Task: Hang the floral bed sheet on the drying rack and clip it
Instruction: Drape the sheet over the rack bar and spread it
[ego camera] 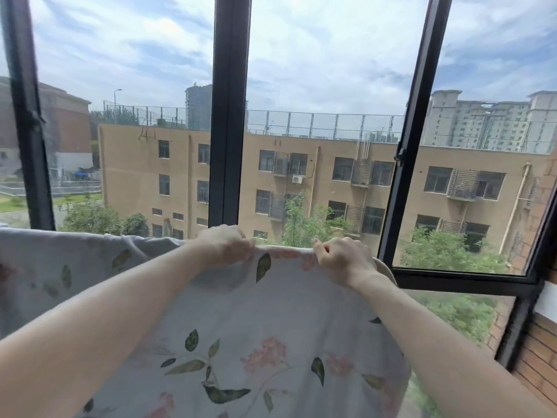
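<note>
The setting was a balcony closed in by dark-framed windows, with brick wall at the right. Nearest the camera, two bare forearms reached forward over the floral bed sheet, which hung down below both grips toward the viewer, its leaves and pink blossoms showing. Farther out, the left hand and the right hand sat close together on the sheet's top fold, each grip closed and pinching the cloth at its upper edge. To the left of the left grip the sheet ran on along the same height, draped over something. The drying rack itself was hidden under the cloth; no clip could be seen. Beyond the grips lay trees, a tan building and cloudy sky. The step in hand appeared to be spreading the sheet along its support. The next move probably called for smoothing the fold flat, then freeing one hand to fetch a clip.
</note>
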Tool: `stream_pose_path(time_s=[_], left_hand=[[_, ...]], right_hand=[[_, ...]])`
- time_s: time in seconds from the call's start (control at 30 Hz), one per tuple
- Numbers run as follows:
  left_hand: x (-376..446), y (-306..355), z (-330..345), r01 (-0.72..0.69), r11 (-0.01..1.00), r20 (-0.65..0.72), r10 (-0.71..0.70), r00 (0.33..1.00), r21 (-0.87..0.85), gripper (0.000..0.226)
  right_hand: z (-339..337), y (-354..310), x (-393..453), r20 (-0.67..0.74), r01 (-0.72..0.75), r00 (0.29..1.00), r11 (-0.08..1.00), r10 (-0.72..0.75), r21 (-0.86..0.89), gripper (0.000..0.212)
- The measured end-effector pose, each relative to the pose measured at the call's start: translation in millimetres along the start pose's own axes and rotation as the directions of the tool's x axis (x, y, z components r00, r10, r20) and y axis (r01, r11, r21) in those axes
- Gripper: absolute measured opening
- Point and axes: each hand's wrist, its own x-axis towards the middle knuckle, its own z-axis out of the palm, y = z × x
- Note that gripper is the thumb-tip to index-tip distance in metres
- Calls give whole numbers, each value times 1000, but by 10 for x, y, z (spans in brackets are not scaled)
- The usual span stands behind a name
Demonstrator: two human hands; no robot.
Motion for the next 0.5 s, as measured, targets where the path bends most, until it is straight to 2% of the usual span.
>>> stream_pose_path(time_s=[0.03, 0.1, 0.13, 0.17, 0.2, 0.27, 0.33, 0.4, 0.5], left_hand=[[-108, -30, 85, -36, 999, -192, 34, 981, -7, 39], [-401, -146, 318, -184, 982, -497, 138, 857, -43, 26], [-536, -246, 410, -236, 972, -562, 191, 805, -8, 19], [-625, -377, 466, -251, 967, -576, 231, 784, 47, 19], [-649, -520, 477, -234, 965, -563, 258, 785, 116, 25], [-612, -781, 364, -129, 973, -509, 212, 834, 193, 40], [-504, -937, 155, -18, 986, -424, 88, 901, 166, 62], [-381, -997, 8, 32, 987, -329, 22, 944, 158, 79], [-279, -874, -73, 89, 974, -221, -42, 974, 208, 78]], right_hand=[[10, -4, 3, -14, -4, 1000, 1000, 4, -14, 60], [54, -12, -9, -42, -5, 999, 999, 3, -40, 59], [80, -22, -27, -66, -2, 998, 999, -2, -49, 58], [98, -36, -42, -88, 0, 996, 999, -5, -51, 56], [109, -40, -45, -108, -1, 994, 999, -5, -50, 56], [140, -36, -22, -140, -12, 990, 999, 5, -50, 56], [177, -65, 6, -159, -22, 987, 998, 13, -55, 58], [217, -113, 29, -166, -16, 986, 998, 6, -63, 58], [193, -93, 19, -122, -68, 990, 997, 64, -28, 53]])
